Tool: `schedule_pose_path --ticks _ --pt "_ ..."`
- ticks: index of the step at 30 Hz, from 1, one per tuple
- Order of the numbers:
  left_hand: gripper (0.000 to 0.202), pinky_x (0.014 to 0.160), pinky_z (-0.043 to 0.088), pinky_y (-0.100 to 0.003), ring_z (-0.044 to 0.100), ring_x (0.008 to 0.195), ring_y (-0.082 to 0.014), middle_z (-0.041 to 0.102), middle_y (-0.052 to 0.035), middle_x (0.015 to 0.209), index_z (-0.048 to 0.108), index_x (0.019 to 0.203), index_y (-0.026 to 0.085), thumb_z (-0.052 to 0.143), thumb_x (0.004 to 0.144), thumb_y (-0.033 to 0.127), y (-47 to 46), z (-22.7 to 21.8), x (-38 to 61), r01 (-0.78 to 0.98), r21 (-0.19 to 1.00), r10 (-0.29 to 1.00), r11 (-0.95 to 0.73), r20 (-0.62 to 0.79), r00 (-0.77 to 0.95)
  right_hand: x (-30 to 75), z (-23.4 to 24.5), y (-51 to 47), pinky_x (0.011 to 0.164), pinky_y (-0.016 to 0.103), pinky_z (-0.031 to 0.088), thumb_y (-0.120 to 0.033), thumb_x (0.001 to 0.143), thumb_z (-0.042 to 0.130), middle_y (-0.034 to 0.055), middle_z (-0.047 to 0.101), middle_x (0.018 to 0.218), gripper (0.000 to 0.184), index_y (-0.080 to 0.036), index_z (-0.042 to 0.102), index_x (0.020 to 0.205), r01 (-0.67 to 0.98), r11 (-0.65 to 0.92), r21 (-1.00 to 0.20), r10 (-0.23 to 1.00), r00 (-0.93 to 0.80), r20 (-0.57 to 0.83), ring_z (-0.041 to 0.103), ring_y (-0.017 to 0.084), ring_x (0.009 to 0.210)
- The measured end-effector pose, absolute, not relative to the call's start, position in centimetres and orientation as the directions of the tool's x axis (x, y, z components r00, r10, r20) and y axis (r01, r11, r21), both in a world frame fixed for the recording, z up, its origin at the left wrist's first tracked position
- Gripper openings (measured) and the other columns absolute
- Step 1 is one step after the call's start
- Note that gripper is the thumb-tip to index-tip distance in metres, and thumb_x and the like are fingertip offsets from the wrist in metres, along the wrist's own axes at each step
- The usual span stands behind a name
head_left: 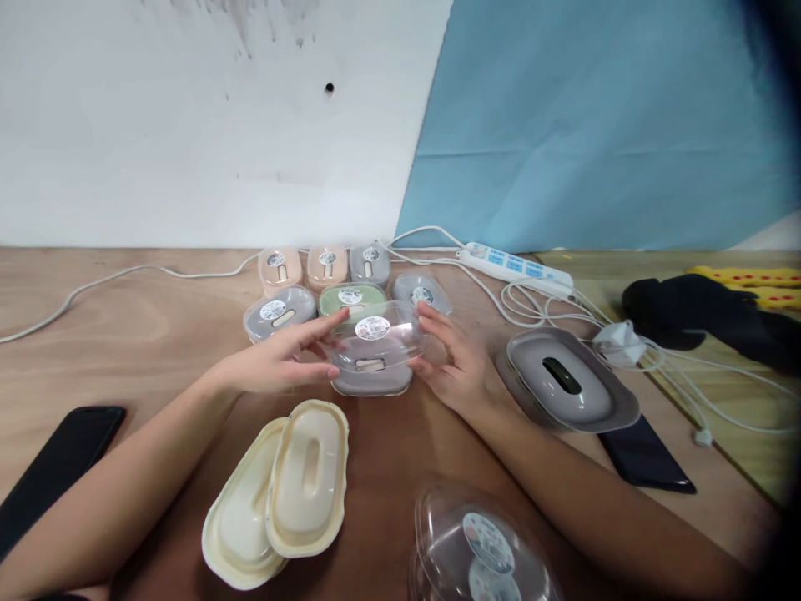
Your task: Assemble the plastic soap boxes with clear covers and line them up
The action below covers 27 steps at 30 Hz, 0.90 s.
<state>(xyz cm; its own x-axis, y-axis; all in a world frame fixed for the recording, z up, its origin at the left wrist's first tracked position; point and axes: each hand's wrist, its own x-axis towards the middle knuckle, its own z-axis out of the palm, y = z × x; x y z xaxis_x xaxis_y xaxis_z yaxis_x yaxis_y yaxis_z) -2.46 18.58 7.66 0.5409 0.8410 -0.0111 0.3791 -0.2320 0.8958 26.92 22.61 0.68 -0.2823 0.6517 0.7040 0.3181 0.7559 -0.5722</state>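
Observation:
A clear plastic lid (400, 334) with a round printed sticker is held tilted between my two hands. My left hand (291, 355) has its thumb and fingers at the lid's left edge, and my right hand (454, 359) grips the right edge. Directly below and behind the lid sits a grey container (371, 385), partly seen through it. Just beyond stands a green container (369, 294) with its own clear lid. Nearer to me lie two cream plastic trays (308, 480), one overlapping the other. More clear lids (444, 542) with stickers are stacked at the bottom right.
Several lidded containers (326, 265) stand in rows at the back. On the right are a grey tissue-box-like container (563, 384), a dark phone (647, 455), a white power strip (519, 269) and tangled cables. A black flat object (68, 455) lies at the left.

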Motion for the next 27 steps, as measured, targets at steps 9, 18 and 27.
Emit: schedule_pose_path --ticks 9,18,27 --pt "0.086 0.120 0.034 -0.050 0.043 0.144 -0.0317 0.046 -0.0132 0.156 0.045 0.150 0.024 0.083 0.075 0.043 19.1 5.5 -1.6 0.437 0.826 0.872 -0.356 0.126 0.473 27.1 0.5 22.6 0.111 0.059 0.043 -0.052 0.073 0.082 0.0159 0.050 0.147 0.075 -0.028 0.051 0.138 0.314 0.764 -0.564 0.639 -0.495 0.589 0.050 0.036 0.136" --pt "0.089 0.114 0.040 -0.050 0.050 0.137 -0.0332 0.051 -0.0149 0.150 0.045 0.149 0.023 0.084 0.072 0.045 19.6 4.0 -1.8 0.545 0.737 0.847 -0.401 0.071 0.527 27.3 0.1 23.5 0.113 0.060 0.039 -0.041 0.073 0.083 0.0154 0.046 0.153 0.085 -0.030 0.045 0.148 0.278 0.690 -0.668 0.632 -0.680 0.370 0.046 0.036 0.140" --pt "0.089 0.105 0.047 -0.047 0.057 0.126 -0.0334 0.057 -0.0143 0.142 0.045 0.147 0.020 0.084 0.071 0.044 19.3 4.4 -1.5 0.646 0.657 0.851 -0.389 -0.012 0.525 27.8 0.0 24.0 0.114 0.059 0.038 -0.037 0.071 0.087 0.0138 0.046 0.153 0.087 -0.032 0.046 0.147 0.276 0.672 -0.688 0.612 -0.730 0.305 0.047 0.035 0.140"
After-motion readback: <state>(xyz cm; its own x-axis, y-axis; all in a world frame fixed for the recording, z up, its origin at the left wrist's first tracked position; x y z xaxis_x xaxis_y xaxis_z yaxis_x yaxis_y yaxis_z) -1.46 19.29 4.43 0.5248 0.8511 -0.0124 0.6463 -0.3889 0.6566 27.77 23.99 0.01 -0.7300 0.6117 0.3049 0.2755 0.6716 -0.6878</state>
